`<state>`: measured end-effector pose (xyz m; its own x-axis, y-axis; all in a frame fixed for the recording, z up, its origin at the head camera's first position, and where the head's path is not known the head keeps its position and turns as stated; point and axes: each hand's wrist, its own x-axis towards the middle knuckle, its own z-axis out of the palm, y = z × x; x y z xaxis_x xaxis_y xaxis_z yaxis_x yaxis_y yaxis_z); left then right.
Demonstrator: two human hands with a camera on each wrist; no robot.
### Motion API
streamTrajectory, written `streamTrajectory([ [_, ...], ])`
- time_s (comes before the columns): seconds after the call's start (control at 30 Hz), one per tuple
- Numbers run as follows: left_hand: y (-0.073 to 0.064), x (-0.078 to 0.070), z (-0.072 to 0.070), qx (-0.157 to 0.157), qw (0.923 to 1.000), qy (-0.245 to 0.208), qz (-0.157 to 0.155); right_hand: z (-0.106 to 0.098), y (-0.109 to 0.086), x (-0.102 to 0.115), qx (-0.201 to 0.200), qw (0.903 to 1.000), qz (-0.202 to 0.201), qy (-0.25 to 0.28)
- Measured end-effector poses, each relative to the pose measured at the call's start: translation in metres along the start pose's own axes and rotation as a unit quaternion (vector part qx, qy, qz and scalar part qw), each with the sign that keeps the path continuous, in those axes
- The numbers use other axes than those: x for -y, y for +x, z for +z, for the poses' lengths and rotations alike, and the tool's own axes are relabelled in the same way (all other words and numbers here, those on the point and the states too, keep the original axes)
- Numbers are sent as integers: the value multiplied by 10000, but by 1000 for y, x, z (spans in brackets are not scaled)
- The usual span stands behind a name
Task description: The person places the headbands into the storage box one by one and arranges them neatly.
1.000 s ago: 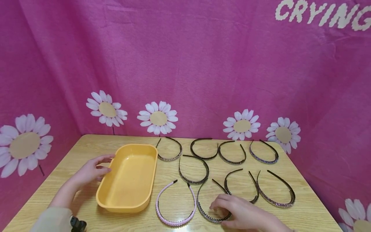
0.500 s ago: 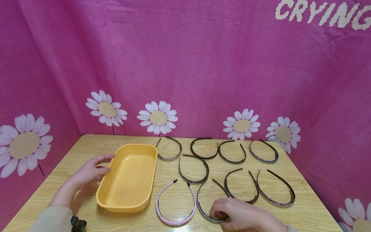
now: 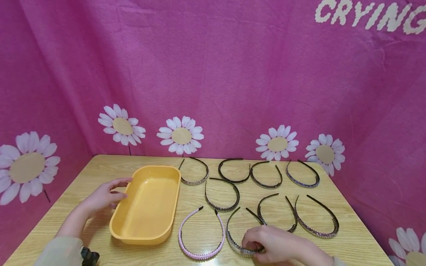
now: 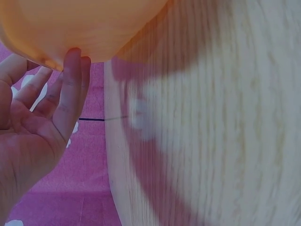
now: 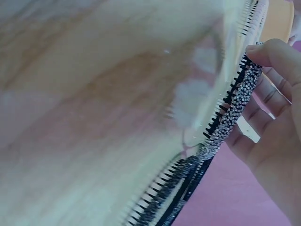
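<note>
At the table's front, my right hand [image 3: 271, 242] pinches the lower right part of a dark, silvery glittered headband [image 3: 237, 246]. In the right wrist view the thumb lies on the rhinestone band [image 5: 235, 103], its comb teeth facing away from the palm. My left hand [image 3: 104, 195] rests its fingertips against the outer left wall of a yellow tray [image 3: 146, 205] with nothing in it. From the left wrist view, the left fingers [image 4: 70, 89] look fairly straight against the tray's side. A pink headband [image 3: 201, 255] lies between the tray and the held headband.
Several more dark headbands lie in loose rows, among them one at centre [image 3: 222, 208], a purple glittered one [image 3: 321, 233] at right and a blue one [image 3: 303, 183] at the back right. A pink daisy-print cloth [image 3: 213, 81] hangs behind the wooden table [image 3: 110, 166].
My right fingers have closed on the glittered headband, which has shifted slightly, its tips moving a little right. My left hand and the tray stay in place.
</note>
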<state>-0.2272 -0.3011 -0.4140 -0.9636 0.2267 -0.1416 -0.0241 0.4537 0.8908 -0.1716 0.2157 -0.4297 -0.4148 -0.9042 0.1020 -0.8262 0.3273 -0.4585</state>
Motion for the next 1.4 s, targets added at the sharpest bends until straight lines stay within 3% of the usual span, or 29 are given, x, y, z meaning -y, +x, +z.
streamTrajectory([
  [0.27,0,-1,1,10,10000,-79,-22,-14,3,7,-115,9979,-192,-606],
  [0.53,0,-2,1,5,10000,-20,15,-30,8,15,-203,9967,-374,-685],
  [0.77,0,-3,2,-13,10000,23,-1,-45,17,25,-391,9920,-516,-1084],
  [1.4,-3,-5,5,38,9999,-124,35,-83,56,48,-553,9819,-365,-1772],
])
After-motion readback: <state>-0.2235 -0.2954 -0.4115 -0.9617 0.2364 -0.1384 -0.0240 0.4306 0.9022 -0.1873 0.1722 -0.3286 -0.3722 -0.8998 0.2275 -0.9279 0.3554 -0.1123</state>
